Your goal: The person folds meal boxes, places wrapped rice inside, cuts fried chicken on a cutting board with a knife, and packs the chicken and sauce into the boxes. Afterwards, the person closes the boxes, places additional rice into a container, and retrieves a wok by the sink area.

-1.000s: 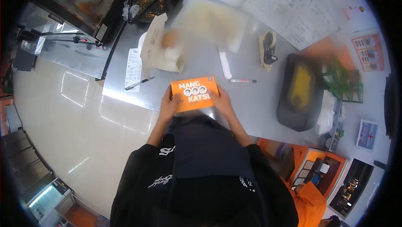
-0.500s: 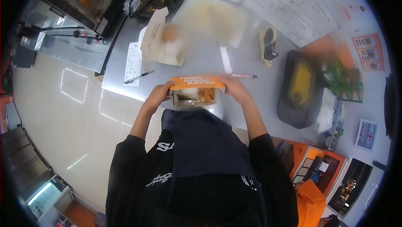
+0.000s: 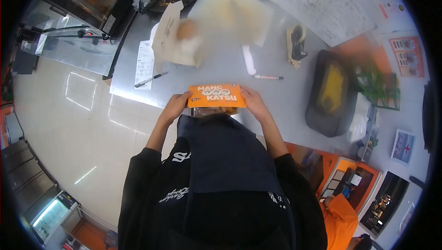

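Note:
An orange-lidded food box [image 3: 217, 97] printed "MANG KATSU" sits at the near edge of the steel table, close to my apron. My left hand [image 3: 178, 105] grips the lid's left side, and my right hand [image 3: 252, 101] grips its right side. The lid slopes down over the box, leaving a narrow gap at the front where some of the food shows. Farther back stands another food box [image 3: 166, 38], its lid up, with a round brown item and something white inside; that part is blurred.
On the steel table [image 3: 216, 72] are a receipt [image 3: 144, 63] under a black pen [image 3: 151, 80], a marker [image 3: 268, 77], a tape dispenser [image 3: 297, 45], a cutting board [image 3: 230, 12] and a black tub [image 3: 329, 95]. A person in orange [image 3: 340, 222] is at lower right.
The box lid has come down toward me, so its printed top now faces up and most of the food is covered. Both hands have stayed at its sides.

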Demonstrator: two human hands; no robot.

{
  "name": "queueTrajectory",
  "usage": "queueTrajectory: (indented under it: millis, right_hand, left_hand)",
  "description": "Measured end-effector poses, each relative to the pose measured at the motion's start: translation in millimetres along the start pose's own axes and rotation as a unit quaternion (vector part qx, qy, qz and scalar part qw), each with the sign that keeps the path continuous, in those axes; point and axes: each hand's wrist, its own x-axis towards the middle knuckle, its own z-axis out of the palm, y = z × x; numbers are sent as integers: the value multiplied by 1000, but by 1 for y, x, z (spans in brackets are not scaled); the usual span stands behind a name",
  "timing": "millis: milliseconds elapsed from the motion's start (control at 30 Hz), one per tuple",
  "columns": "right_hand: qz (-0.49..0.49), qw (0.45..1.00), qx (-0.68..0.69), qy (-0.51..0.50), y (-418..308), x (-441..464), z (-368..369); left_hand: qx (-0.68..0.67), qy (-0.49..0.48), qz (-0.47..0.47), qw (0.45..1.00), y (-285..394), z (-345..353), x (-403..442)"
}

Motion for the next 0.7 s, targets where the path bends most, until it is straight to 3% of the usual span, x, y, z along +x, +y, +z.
queueTrajectory:
  millis: [367, 467, 567, 700]
  right_hand:
    - [-71, 996, -44, 22, 28, -7, 9]
    - [-95, 993, -73, 25, 40, -5, 13]
    - [-114, 989, -84, 41, 43, -7, 15]
    - [-169, 971, -147, 84, 38, 2, 16]
  left_hand:
    - [94, 1, 28, 995, -15, 5, -5]
    - [166, 45, 106, 979, -31, 9, 5]
    - [130, 0, 91, 987, -44, 9, 15]
    - [84, 75, 195, 974, -35, 22, 26]
